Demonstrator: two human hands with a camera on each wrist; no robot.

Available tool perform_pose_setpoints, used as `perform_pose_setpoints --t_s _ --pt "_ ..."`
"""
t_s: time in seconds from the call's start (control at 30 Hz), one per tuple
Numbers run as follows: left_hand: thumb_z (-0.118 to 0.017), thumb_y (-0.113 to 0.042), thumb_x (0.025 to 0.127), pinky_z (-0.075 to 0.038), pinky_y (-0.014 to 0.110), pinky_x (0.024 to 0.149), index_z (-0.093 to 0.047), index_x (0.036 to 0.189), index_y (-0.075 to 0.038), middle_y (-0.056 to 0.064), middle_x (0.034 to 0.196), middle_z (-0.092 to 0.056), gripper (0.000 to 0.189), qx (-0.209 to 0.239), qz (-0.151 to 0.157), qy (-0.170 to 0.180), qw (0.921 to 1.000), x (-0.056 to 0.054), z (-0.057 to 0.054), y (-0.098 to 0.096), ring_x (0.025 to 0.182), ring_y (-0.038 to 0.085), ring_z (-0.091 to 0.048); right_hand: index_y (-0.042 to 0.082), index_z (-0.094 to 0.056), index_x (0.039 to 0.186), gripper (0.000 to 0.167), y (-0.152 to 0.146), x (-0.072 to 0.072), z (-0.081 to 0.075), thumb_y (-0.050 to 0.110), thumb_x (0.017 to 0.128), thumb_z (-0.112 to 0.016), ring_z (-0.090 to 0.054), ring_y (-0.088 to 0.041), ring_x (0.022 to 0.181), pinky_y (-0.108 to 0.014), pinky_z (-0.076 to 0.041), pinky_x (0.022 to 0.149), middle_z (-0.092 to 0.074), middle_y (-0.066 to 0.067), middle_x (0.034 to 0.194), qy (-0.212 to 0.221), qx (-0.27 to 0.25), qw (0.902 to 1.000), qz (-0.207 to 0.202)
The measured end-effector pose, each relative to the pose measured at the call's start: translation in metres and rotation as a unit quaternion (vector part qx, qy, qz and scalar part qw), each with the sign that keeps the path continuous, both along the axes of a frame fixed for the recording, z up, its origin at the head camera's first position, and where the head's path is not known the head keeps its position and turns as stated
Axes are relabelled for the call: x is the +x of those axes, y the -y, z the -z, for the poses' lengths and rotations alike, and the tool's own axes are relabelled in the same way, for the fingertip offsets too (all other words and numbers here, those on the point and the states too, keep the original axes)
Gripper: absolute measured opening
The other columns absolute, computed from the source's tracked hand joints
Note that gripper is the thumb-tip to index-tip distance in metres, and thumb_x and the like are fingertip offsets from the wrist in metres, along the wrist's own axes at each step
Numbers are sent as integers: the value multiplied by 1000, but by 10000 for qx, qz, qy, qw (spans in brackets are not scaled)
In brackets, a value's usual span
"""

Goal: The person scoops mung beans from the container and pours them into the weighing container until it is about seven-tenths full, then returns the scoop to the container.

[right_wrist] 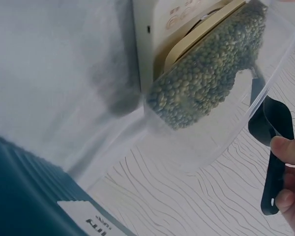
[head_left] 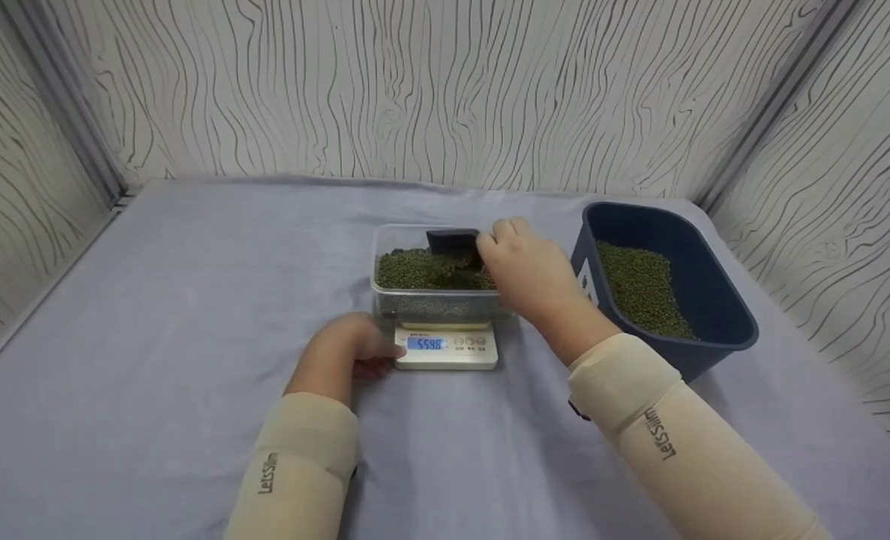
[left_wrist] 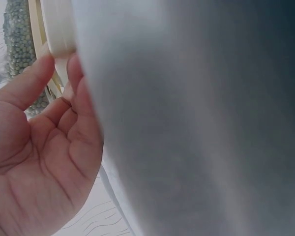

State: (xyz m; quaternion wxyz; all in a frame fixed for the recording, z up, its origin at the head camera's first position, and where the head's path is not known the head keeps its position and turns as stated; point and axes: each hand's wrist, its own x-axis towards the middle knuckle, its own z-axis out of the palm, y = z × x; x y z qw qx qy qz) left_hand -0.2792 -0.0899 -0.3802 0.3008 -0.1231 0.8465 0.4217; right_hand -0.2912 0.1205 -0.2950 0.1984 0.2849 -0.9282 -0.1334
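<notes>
A clear plastic container (head_left: 415, 306) of green mung beans (head_left: 406, 270) stands on a white kitchen scale (head_left: 445, 361), whose display is lit blue with digits. My right hand (head_left: 532, 271) grips a black scoop (head_left: 453, 241) by its handle, with the scoop tilted at the container's top over the beans. In the right wrist view the thumb lies along the handle of the scoop (right_wrist: 271, 125). At the scale's front left corner, my left hand (head_left: 349, 339) pinches the edge, thumb by the display. The left wrist view shows the curled fingers of that hand (left_wrist: 49, 147) at the scale's side.
A dark blue bin (head_left: 718, 311), partly filled with mung beans (head_left: 639, 289), stands right of the container, close to my right forearm. Pale cloth (head_left: 190, 300) covers the table. Wood-grain patterned panels (head_left: 415, 97) enclose its back and sides.
</notes>
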Motion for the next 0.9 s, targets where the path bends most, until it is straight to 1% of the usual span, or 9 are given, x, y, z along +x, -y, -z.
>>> perform_pose_setpoints --t_s 0.1,0.23,0.3,0.37,0.47,0.63,0.7,0.8,0.9 --pt "-68 -22 83 -48 24 55 -68 79 -4 4 68 -63 18 -5 -33 7 10000 0 0 0 58 12 -58 1 -58 97 13 -3 -1 3 -4 86 -53 -52 -28 88 -34 -53 54 -54 -14 95 -577 -18 9976 -391" --pt "-68 -23 83 -48 24 55 -68 79 -4 3 68 -64 20 -58 85 -12 9999 0 0 0 58 12 -57 0 -59 92 6 -6 -2 6 0 86 -56 -53 -27 83 -34 -53 51 -55 -14 91 -1255 -55 9883 -859" --pt "-67 -24 83 -47 24 55 -69 78 -4 3 67 -63 21 -107 171 -17 9998 0 -1 1 57 12 -57 0 -59 91 5 -6 -3 7 2 87 -57 -53 -27 83 -34 -53 51 -56 -13 91 -1424 -56 9849 -986" --pt "-67 -25 83 -47 24 55 -69 78 -4 3 67 -63 22 -169 222 -42 9996 1 -1 1 57 12 -56 0 -60 92 6 -7 -3 7 2 87 -57 -53 -27 83 -34 -53 52 -56 -13 91 -1453 -69 9842 -1007" --pt "-67 -24 84 -48 24 55 -69 77 -4 3 67 -63 21 -158 165 -32 9997 1 -2 0 57 12 -57 1 -60 91 6 -8 -2 4 2 86 -58 -53 -27 83 -34 -53 55 -57 -13 90 -1325 -144 9876 -836" --pt "-66 -21 85 -49 23 55 -67 75 -4 3 65 -62 19 -50 45 -5 10000 2 -1 0 55 11 -56 0 -60 92 7 -15 0 -9 1 85 -57 -53 -27 83 -36 -53 60 -57 -13 89 -824 -503 9947 -358" --pt "-66 -20 84 -49 22 55 -67 75 -4 3 65 -61 19 -23 16 3 10000 2 -1 0 55 11 -56 0 -60 93 8 -21 0 -14 3 86 -57 -54 -28 84 -37 -52 62 -57 -13 89 -632 -688 9954 -221" --pt "-66 -21 84 -49 22 55 -66 74 -4 2 64 -60 19 -30 20 5 10000 1 -1 1 55 10 -55 -1 -60 95 12 -32 0 -23 7 87 -59 -53 -30 88 -39 -51 70 -57 -14 91 -312 -919 9953 14" --pt "-66 -21 84 -49 22 56 -65 74 -4 2 64 -59 20 -39 10 -13 10000 1 -2 1 55 10 -55 -1 -60 95 14 -44 -1 -34 11 87 -60 -52 -32 92 -42 -47 80 -57 -15 93 210 -1156 9925 349"
